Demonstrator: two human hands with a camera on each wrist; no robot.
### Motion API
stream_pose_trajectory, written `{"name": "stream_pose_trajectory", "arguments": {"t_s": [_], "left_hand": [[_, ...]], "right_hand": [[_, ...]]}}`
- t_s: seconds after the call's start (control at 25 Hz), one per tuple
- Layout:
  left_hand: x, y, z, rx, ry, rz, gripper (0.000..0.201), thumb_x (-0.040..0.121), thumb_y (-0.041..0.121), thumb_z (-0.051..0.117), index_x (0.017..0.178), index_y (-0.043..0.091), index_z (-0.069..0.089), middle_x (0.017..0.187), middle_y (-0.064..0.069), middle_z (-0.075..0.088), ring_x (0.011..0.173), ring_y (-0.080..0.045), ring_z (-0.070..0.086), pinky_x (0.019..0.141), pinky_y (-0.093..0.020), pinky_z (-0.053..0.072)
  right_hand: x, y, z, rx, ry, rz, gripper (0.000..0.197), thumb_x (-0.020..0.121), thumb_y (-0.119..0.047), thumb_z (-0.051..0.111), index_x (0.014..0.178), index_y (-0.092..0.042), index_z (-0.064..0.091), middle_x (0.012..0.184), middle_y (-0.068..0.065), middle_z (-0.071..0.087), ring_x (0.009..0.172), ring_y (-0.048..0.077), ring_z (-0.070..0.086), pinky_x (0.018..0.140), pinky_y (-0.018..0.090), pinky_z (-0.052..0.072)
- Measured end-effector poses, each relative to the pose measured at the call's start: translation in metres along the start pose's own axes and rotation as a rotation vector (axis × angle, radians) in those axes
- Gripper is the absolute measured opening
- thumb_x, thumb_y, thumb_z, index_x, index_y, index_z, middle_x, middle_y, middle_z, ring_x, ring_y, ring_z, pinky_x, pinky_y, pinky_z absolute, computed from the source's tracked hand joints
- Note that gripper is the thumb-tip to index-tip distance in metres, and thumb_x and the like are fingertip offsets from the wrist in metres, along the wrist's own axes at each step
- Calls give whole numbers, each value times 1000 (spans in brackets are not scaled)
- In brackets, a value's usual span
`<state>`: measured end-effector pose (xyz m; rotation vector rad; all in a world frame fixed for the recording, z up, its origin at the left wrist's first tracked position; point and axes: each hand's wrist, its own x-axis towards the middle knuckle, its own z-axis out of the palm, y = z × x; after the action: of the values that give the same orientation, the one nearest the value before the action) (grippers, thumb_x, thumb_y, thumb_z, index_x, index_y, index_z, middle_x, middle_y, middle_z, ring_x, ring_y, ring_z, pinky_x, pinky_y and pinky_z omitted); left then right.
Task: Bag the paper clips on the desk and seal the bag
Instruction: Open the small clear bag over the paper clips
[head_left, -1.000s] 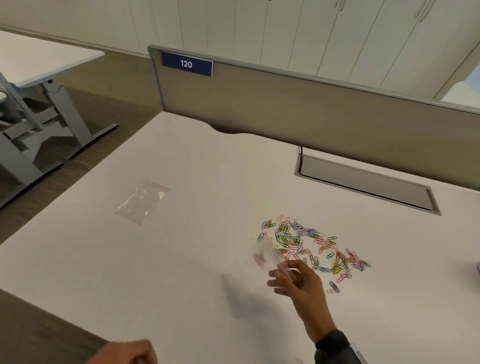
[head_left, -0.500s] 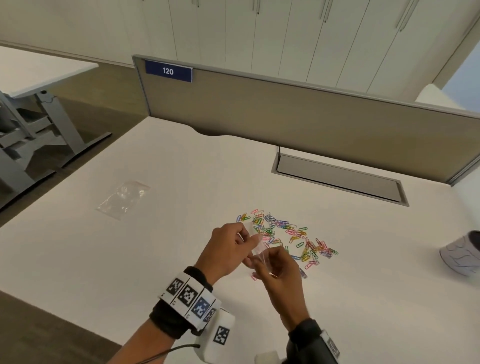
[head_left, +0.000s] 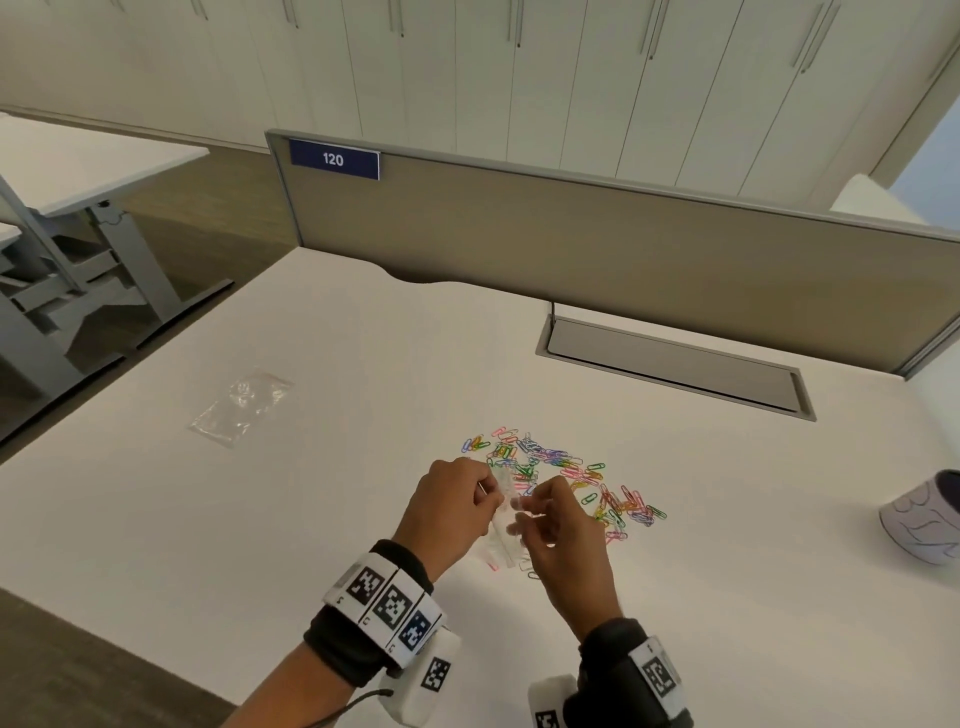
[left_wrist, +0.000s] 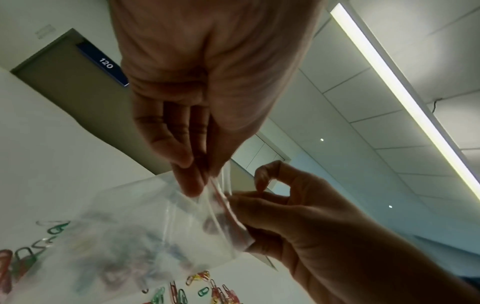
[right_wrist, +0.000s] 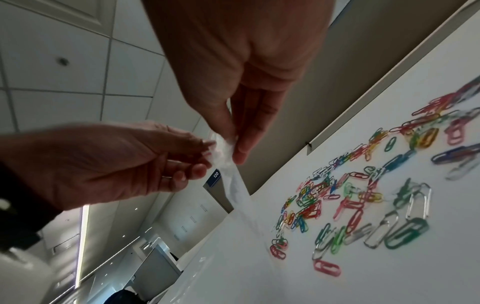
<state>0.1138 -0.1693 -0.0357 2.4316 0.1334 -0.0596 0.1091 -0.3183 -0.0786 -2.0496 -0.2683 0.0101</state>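
A small clear zip bag (head_left: 503, 525) hangs between both hands just above the white desk (head_left: 260, 519). My left hand (head_left: 457, 499) pinches one side of the bag's mouth (left_wrist: 213, 191) and my right hand (head_left: 550, 519) pinches the other side (right_wrist: 223, 148). The bag (left_wrist: 145, 222) droops toward the desk and its lower end touches the surface (right_wrist: 249, 216). A loose pile of coloured paper clips (head_left: 566, 473) lies on the desk just beyond and right of the hands, spread wide in the right wrist view (right_wrist: 363, 195).
A second clear bag (head_left: 241, 408) lies flat at the desk's left. A pale patterned cup (head_left: 924, 519) stands at the right edge. A grey cable hatch (head_left: 675, 369) and a tan divider panel (head_left: 623, 249) bound the back.
My left hand has come up from the near edge and taken hold of the bag beside the right hand. Both hands now grip its mouth.
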Motion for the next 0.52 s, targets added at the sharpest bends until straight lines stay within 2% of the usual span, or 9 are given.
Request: {"name": "stream_pose_trajectory", "arguments": {"t_s": [0.08,0.2,0.28,0.36,0.44,0.52], "left_hand": [[3,0,1,102,38,6,19,88,26,65,102,14,67,99,-6,76,81,-18,73,78,-28,59],[6,4,4,163,52,6,20,87,27,67,104,16,63,105,-5,74,87,-19,72,78,-27,58],[9,9,7,171,46,26,19,88,28,65,103,16,63,104,-5,74,87,-19,72,79,-27,59],[12,10,10,175,53,36,18,89,29,63,104,18,63,103,-4,75,87,-18,72,79,-28,59],[15,10,14,192,74,34,22,89,32,63,107,19,63,105,-2,74,88,-17,71,80,-28,59],[19,10,20,205,91,36,28,88,33,64,112,20,61,109,-2,72,92,-18,71,81,-28,58]], "right_hand": [[5,5,0,-122,-6,-55,30,87,6,54,83,-23,58,89,-3,70,74,8,67,65,18,51],[13,7,2,-279,-47,-85,35,86,7,51,97,-20,70,105,-1,67,83,13,63,71,10,42],[18,3,1,-231,-46,-40,23,89,-11,59,109,-21,67,108,-5,66,83,10,62,70,6,42],[22,0,2,-135,-67,28,32,84,-26,69,115,-22,60,103,-8,64,76,10,64,67,11,49],[28,-1,4,-58,-88,93,46,80,-24,74,121,-22,53,101,-8,61,73,11,66,65,16,53],[34,3,8,-20,-98,101,48,81,-16,73,123,-20,49,105,-3,63,66,6,66,56,12,51]]}}
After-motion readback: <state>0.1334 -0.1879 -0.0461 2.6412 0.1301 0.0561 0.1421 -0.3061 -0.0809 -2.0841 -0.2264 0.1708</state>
